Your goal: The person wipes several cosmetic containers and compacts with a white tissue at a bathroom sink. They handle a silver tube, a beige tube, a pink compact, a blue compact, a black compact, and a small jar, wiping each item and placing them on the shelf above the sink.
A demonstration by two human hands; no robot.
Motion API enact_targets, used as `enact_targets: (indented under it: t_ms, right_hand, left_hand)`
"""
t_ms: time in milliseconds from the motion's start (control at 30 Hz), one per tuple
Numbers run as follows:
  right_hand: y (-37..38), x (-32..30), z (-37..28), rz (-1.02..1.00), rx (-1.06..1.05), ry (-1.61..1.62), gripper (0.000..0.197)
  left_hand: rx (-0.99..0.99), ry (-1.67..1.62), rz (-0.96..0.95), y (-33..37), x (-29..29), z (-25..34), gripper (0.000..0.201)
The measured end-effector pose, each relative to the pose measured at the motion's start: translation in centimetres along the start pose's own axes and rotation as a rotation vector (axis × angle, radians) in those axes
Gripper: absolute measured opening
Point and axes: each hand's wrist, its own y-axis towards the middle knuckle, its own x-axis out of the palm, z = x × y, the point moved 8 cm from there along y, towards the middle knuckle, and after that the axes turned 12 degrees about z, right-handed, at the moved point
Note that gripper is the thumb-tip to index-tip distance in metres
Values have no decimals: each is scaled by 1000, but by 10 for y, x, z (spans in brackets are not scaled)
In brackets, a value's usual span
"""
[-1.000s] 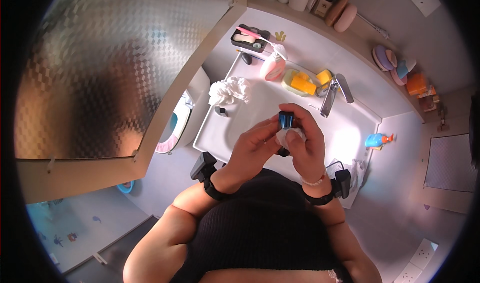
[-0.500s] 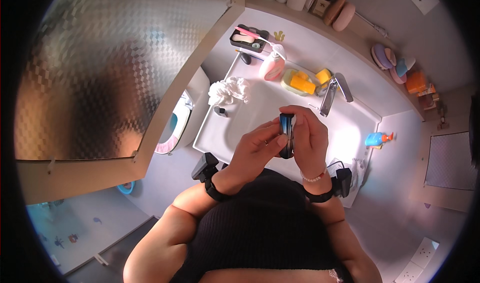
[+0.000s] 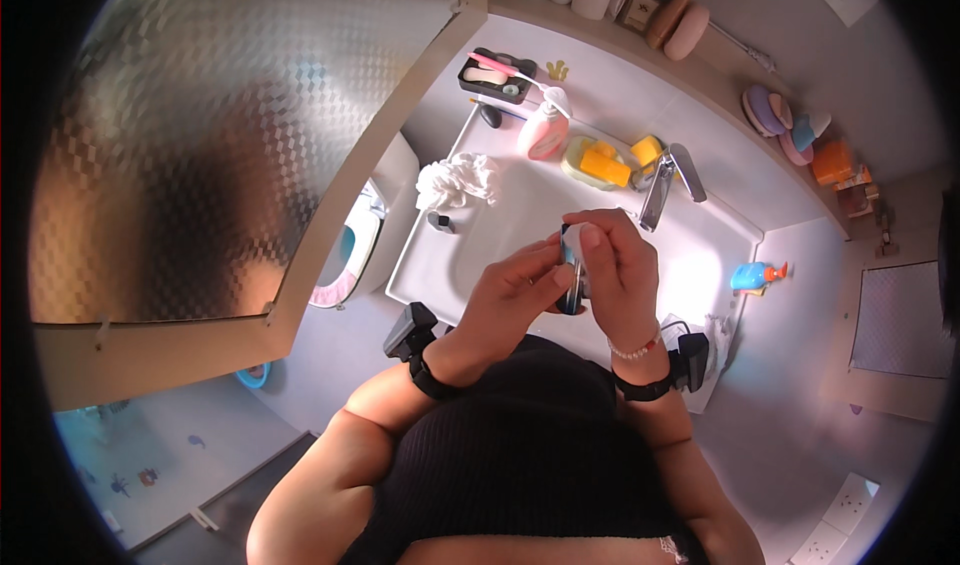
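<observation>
Over the near part of the white sink [image 3: 395, 275], my left hand [image 3: 515, 290] is closed round a slim, dark, glossy object [image 3: 573, 300] with a bluish sheen. It stands lengthwise between my hands, and my fingers hide much of it, so its kind is unclear. My right hand [image 3: 622, 265] pinches a small white wipe or pad [image 3: 574, 237] against the far end of this object. On the sink's left rim sits a small black-and-white piece [image 3: 440, 223], beside a crumpled white bath puff [image 3: 458, 181].
Behind the basin stand a pink pump bottle [image 3: 545, 130], a dish with yellow sponges [image 3: 600, 165] and a chrome faucet [image 3: 660, 190]. A black tray [image 3: 495, 75] is at the back left. A blue bottle [image 3: 755, 277] stands right. The toilet [image 3: 360, 235] is left of the sink.
My right thumb and fingers have shifted slightly toward the far end of the dark object. More of the white wipe or pad now shows across its top. My left hand keeps its hold.
</observation>
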Motion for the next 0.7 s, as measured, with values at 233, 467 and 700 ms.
enact_targets:
  t_ms: [233, 467, 700]
  right_hand:
    - [-3, 6, -5, -62, 79, 182, 27]
    - [-1, -4, 5, 39, 99, -15, 24]
    - [-4, 5, -8, 26, -10, 168, 19]
  left_hand:
    - [-10, -71, 44, 1, -6, 3, 41]
    - [2, -9, -17, -1, 1, 2, 41]
    - [-11, -26, 17, 1, -4, 5, 42]
